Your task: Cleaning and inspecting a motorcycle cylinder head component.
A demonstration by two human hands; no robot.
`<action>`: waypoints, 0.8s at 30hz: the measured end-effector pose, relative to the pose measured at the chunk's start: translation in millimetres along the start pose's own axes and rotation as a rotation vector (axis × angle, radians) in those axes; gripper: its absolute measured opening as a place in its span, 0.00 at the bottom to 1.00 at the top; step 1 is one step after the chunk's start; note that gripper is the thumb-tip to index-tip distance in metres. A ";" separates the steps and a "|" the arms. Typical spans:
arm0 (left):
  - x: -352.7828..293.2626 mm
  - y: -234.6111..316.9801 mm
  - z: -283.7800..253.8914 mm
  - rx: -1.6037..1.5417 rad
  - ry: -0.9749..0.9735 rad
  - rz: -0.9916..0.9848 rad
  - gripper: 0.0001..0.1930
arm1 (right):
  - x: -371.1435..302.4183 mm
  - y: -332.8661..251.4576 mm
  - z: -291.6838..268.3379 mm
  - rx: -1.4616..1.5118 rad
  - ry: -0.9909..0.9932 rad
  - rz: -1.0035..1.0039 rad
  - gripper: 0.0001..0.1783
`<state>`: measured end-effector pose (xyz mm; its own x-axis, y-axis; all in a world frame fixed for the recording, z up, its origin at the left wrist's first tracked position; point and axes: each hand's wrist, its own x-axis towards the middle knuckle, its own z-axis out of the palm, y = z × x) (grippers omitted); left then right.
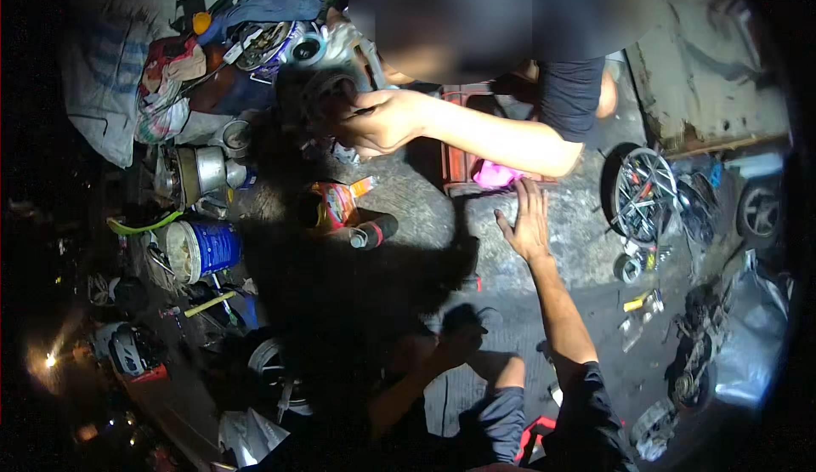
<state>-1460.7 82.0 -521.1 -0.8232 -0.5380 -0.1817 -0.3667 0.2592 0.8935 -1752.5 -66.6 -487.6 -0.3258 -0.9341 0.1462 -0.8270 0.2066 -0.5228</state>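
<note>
My right hand is stretched forward, fingers extended and thumb apart, holding nothing. Its fingertips reach a bright pink cloth or bag at the near edge of a red toolbox; whether they touch it I cannot tell. In deep shadow above my knee, my left hand is curled around something dark that I cannot make out. Across from me, a co-worker's hand grips a dark, rounded part, mostly lost in shadow. On the ground between us lie a dark cylindrical can or bottle and an orange packet.
To the right stands a round, spoked container of tools, with a metal ring nearby. On the left are a blue-and-white bucket, a yellow-handled tool and metal parts. Clothes and a sack pile up at the far left.
</note>
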 end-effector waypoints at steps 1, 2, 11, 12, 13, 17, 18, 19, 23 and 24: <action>3.2 -44.2 4.9 0.069 0.018 0.033 0.17 | 18.6 -13.3 22.9 0.020 0.045 -0.103 0.42; 30.6 -53.5 15.6 -0.062 0.021 -0.055 0.16 | 17.5 5.8 36.0 0.001 0.080 -0.108 0.44; 159.7 -113.8 -35.7 -0.252 -0.006 -0.087 0.14 | 43.5 45.0 89.1 -0.246 0.397 -0.114 0.42; 167.5 -110.1 -42.0 -0.202 0.063 -0.021 0.12 | 38.8 45.7 93.7 -0.244 0.399 -0.116 0.41; 176.6 -112.2 -48.4 -0.238 0.015 -0.035 0.13 | 36.2 49.5 95.9 -0.242 0.401 -0.139 0.41; 203.5 -115.8 -58.8 -0.105 0.120 0.176 0.11 | 36.7 54.3 105.2 -0.266 0.502 -0.173 0.39; 209.3 -121.2 -59.2 -0.131 0.119 0.221 0.11 | 42.8 55.8 109.6 -0.255 0.534 -0.179 0.38; 216.0 -126.1 -59.2 -0.145 0.144 0.242 0.11 | 46.7 56.1 111.8 -0.245 0.563 -0.184 0.37; 234.0 -129.3 -60.7 -0.119 0.206 0.404 0.10 | 46.7 59.4 114.2 -0.244 0.608 -0.214 0.34; 238.9 -128.8 -64.9 -0.149 0.151 0.386 0.09 | 47.3 54.9 112.7 -0.244 0.606 -0.201 0.32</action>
<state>-1582.0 -132.0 -653.0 -0.8111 -0.5383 0.2290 0.0307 0.3518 0.9356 -1761.7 -132.2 -604.1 -0.2953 -0.6482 0.7019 -0.9547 0.1725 -0.2424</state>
